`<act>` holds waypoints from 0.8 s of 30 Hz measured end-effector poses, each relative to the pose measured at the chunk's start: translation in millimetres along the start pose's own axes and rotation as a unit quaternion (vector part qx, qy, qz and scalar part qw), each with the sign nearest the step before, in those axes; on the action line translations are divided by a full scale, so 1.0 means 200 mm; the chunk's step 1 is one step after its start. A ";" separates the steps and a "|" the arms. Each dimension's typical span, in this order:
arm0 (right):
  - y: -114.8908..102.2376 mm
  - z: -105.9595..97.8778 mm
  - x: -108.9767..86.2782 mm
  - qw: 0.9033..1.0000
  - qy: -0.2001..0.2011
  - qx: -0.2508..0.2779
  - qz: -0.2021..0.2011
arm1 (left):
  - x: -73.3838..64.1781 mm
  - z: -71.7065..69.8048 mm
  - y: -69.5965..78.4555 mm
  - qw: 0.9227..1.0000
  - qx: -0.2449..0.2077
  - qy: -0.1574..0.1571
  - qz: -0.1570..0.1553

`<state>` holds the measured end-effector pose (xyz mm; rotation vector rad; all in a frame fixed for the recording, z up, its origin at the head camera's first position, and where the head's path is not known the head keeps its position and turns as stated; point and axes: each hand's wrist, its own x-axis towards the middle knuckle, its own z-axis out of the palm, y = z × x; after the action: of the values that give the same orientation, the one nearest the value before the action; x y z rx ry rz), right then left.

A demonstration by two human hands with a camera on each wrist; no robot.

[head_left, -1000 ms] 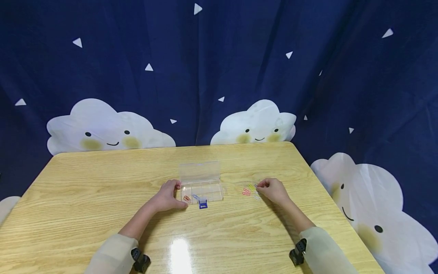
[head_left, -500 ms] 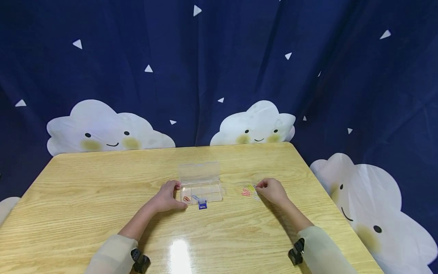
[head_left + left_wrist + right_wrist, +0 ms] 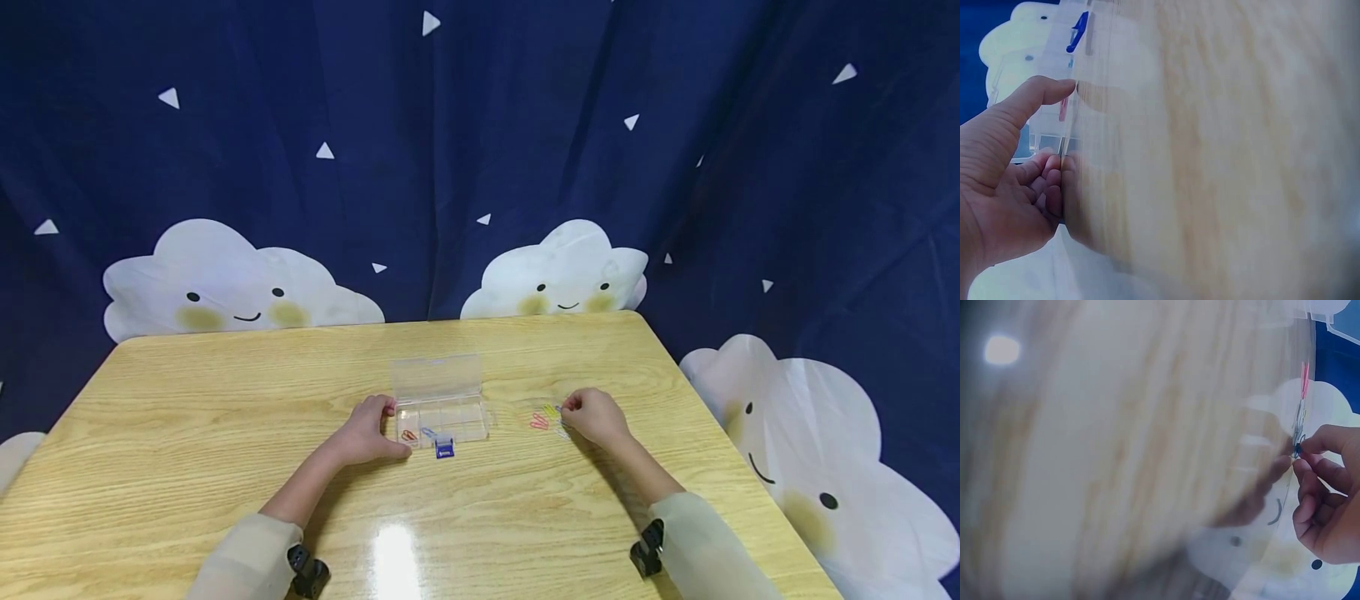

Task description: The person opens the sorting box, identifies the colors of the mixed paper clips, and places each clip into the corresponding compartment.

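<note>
Left hand [image 3: 367, 433]: same place as a second ago. My thumb lies at the near corner of the box [image 3: 472, 427] and my fingers curl round its left end, gripping it. Box has not shifted on the table [image 3: 465, 508]; lid [image 3: 437, 377] stands raised at the back, as it did.

Inside, front left compartment: red clips [image 3: 408, 436]. Next one to the right: light blue clips [image 3: 429, 432]. Both lots unchanged. Blue tab [image 3: 445, 450] hangs at the front edge.

Right of the box, apart from it, loose on the table: pink clips [image 3: 538, 421], then yellow clips [image 3: 551, 411], with pale clips [image 3: 562, 432] just nearer me.

Right hand [image 3: 597, 417]: only real change, and slight; wrist and forearm have edged a little, fingertips hold their spot by the pile. Thumb and forefinger are closed in a pinch on a blue clip [image 3: 1298, 448]; whether it is off the table I cannot tell. My reading: nothing has been added to the box over this second, and progress sits wholly in that pinch
</note>
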<state>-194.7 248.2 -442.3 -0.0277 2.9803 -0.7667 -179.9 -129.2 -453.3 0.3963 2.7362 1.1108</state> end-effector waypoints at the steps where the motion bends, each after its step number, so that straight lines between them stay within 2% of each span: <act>1: 0.00 0.00 0.00 1.000 0.000 -0.003 0.000 | 0.00 0.00 0.00 1.000 0.000 0.000 -0.001; 9: 0.00 -0.01 0.00 1.000 0.005 -0.009 0.004 | 0.00 0.00 0.01 1.000 -0.005 -0.007 -0.011; 17: 0.00 -0.03 0.00 0.999 0.001 0.039 0.015 | 0.00 0.00 0.00 1.000 -0.006 -0.008 -0.009; 24: -0.02 -0.04 -0.01 0.997 -0.003 0.072 0.010 | 0.00 0.00 0.00 1.000 -0.010 -0.012 -0.011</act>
<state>-193.3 248.9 -432.6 0.0080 2.9063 -0.9759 -179.9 -128.9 -452.6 0.3729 2.6992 1.1194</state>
